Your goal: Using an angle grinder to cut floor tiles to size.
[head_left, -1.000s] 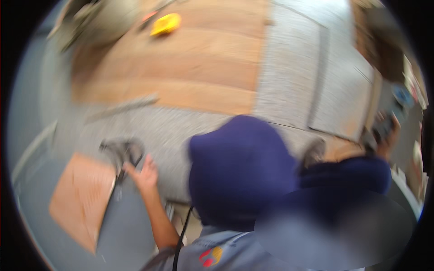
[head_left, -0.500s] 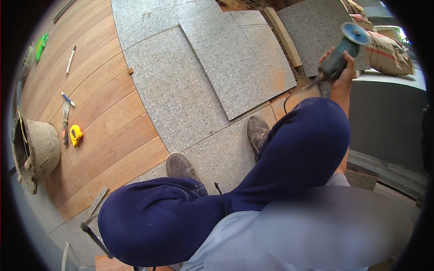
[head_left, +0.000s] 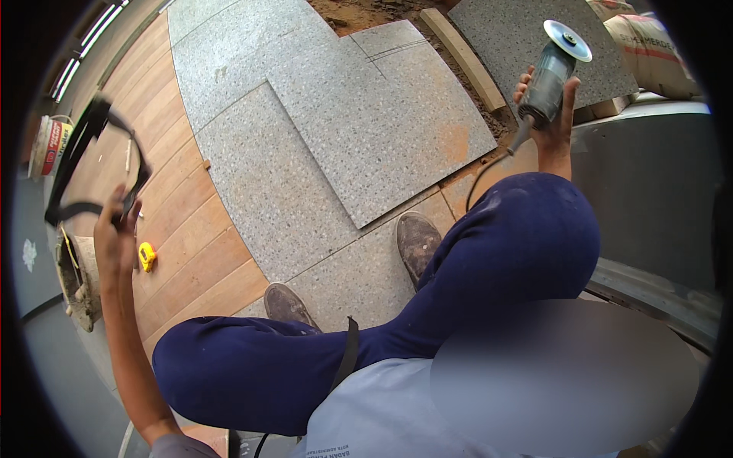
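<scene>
The person's left hand [head_left: 114,243] grasps a black open plastic frame [head_left: 85,136], the right hand [head_left: 555,139] a teal-grey cylindrical disc grinder [head_left: 550,80], far right.

Grinder [head_left: 547,85] right, frame [head_left: 89,126] left, slabs [head_left: 321,137] between (tape measure [head_left: 147,257] on the planks [head_left: 195,256], beside the bucket [head_left: 89,263])

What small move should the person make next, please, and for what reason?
I would probably bring the black frame, which looks like eyewear, toward the face with the left hand. That hand grips it, while the right hand holds an angle grinder with its disc exposed, so eye cover seems sensible first.
</scene>
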A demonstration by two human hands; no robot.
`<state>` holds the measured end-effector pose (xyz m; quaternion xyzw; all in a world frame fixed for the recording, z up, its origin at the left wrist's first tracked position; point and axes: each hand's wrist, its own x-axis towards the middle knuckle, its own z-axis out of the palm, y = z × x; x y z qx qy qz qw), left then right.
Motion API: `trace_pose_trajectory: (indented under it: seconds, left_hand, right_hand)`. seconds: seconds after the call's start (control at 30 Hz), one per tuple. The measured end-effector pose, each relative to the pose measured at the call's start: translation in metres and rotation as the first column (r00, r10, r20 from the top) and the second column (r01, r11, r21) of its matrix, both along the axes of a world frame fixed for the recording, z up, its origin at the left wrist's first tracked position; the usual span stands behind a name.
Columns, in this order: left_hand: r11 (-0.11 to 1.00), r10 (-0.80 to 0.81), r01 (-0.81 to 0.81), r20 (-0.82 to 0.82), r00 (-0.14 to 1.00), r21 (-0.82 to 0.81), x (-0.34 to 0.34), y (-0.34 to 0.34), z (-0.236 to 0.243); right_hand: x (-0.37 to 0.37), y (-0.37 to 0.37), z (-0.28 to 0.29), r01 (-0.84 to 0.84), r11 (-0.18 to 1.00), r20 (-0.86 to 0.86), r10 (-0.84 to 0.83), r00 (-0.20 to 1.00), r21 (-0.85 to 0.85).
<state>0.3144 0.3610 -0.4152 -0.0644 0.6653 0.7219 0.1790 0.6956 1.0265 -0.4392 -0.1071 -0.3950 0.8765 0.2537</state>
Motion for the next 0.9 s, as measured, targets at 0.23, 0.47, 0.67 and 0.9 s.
trace_pose_trajectory:
  seconds: [0.23, 0.47, 0.67, 0.9]
  left_hand:
    - [0.937, -0.347, 0.345, 0.04, 0.937, 0.057, 0.027, 0.214, 0.039]
    - [0.921, -0.388, 0.376, 0.165, 0.907, 0.101, 0.09, 0.344, 0.024]
    - [0.931, -0.353, 0.328, 0.156, 0.923, 0.162, 0.112, 0.392, 0.015]
    - [0.949, -0.242, 0.217, 0.091, 0.966, 0.228, 0.162, 0.421, 0.03]
  right_hand:
    - [-0.017, 0.016, -0.031, 0.029, 0.986, 0.533, -0.114, 0.838, 0.167]
    - [-0.029, 0.025, -0.08, 0.026, 0.983, 0.629, -0.137, 0.765, 0.182]
    - [-0.027, 0.036, -0.094, 0.102, 0.985, 0.622, -0.166, 0.766, 0.137]
    - [-0.027, 0.034, -0.102, -0.031, 0.996, 0.671, -0.036, 0.74, 0.087]
